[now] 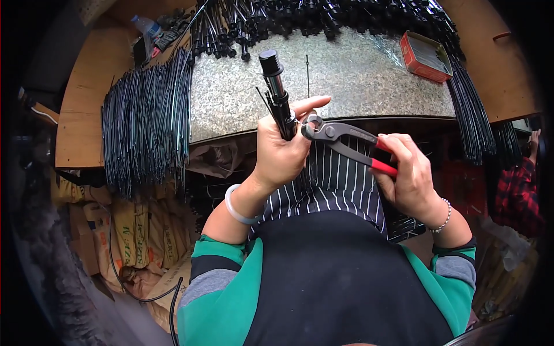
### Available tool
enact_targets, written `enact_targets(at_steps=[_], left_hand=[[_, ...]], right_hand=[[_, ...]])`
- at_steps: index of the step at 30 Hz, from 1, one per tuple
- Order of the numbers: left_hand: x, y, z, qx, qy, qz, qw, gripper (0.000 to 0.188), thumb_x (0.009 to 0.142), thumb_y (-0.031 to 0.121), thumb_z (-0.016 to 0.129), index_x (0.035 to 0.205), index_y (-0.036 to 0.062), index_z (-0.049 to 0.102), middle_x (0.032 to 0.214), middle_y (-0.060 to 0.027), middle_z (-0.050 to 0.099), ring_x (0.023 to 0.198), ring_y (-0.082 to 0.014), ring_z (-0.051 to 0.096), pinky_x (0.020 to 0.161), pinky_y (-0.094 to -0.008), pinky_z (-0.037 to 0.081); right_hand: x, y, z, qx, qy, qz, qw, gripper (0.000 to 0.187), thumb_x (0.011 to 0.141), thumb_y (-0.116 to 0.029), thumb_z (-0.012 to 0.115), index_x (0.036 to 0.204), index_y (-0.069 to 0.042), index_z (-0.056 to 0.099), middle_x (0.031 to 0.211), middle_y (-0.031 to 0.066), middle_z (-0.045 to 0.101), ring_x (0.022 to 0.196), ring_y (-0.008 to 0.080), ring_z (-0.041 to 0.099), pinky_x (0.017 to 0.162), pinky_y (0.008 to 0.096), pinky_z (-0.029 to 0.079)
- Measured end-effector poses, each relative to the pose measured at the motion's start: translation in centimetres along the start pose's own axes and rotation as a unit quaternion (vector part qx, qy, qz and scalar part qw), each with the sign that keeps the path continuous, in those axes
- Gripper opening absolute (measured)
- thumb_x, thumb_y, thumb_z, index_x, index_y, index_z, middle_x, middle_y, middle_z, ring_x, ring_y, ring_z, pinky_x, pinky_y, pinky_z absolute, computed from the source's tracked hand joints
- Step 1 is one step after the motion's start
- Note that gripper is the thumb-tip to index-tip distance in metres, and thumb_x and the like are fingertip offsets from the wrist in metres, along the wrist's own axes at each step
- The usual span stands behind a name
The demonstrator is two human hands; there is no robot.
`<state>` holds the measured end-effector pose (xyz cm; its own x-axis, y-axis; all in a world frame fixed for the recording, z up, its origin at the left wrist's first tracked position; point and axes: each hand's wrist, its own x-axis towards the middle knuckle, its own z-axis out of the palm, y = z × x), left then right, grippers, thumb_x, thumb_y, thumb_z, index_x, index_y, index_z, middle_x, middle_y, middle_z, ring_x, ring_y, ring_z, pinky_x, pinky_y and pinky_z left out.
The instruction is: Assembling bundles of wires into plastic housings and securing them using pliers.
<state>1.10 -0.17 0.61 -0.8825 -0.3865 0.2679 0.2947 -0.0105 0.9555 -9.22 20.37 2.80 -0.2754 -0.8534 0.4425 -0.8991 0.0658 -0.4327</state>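
My left hand (pixel 276 151) is closed around what looks like an umbrella frame (pixel 278 92), a black shaft with a ridged end and thin dark ribs beside it. The shaft stands nearly upright, tilted slightly left, and the index finger points off to the right. In my right hand (pixel 408 176) are end-cutting pincers (pixel 345 131) with dark metal arms and red grips. Their jaws meet the frame side of my left hand, right by the thumb tip. Whatever lies between the jaws is too small to make out.
A speckled stone worktop (pixel 358 81) spreads ahead. Bundles of thin dark rods (pixel 147 115) overhang its left edge, and more rods (pixel 470 109) its right. Black shafts (pixel 271 20) are piled along the back. A red box (pixel 426 57) holds thin pieces; sacks (pixel 130 230) stand below left.
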Motion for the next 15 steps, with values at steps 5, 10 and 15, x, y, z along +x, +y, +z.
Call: enact_targets(at_steps=[5,10,15], left_hand=[[0.0,0.8,0.1,-0.023,0.009,-0.035,0.999,0.038,0.09,0.015,0.054,0.115,-0.0121,0.05,0.062,0.0042,0.042,0.043,0.001,0.036,0.037,-0.0155,0.027],[0.4,0.8,0.2,-0.017,-0.034,0.044,0.998,0.035,0.09,0.013,0.052,0.114,-0.0118,0.051,0.063,0.0046,0.043,0.047,0.0008,0.036,0.04,-0.0153,0.025],[-0.1,0.8,0.6,0.027,0.026,-0.007,0.999,0.037,0.09,0.017,0.054,0.113,-0.0115,0.052,0.062,0.005,0.044,0.047,0.0007,0.035,0.041,-0.0157,0.026]], right_hand=[[0.0,-0.1,-0.5,-0.101,0.041,-0.053,0.993,0.054,0.077,-0.016,0.067,0.117,0.0,0.035,0.092,0.02,0.056,0.08,0.0335,0.058,0.066,0.0362,0.048],[1.1,-0.9,-2.2,0.576,-0.312,0.348,0.671,0.037,0.073,0.003,0.059,0.106,0.004,0.042,0.06,0.0073,0.058,0.042,0.01,0.055,0.037,0.0217,0.041],[1.5,-1.4,-1.6,0.352,-0.296,0.265,0.847,0.064,0.064,-0.005,0.077,0.115,-0.002,0.037,0.062,0.0012,0.044,0.05,0.0072,0.042,0.048,0.0198,0.036]])
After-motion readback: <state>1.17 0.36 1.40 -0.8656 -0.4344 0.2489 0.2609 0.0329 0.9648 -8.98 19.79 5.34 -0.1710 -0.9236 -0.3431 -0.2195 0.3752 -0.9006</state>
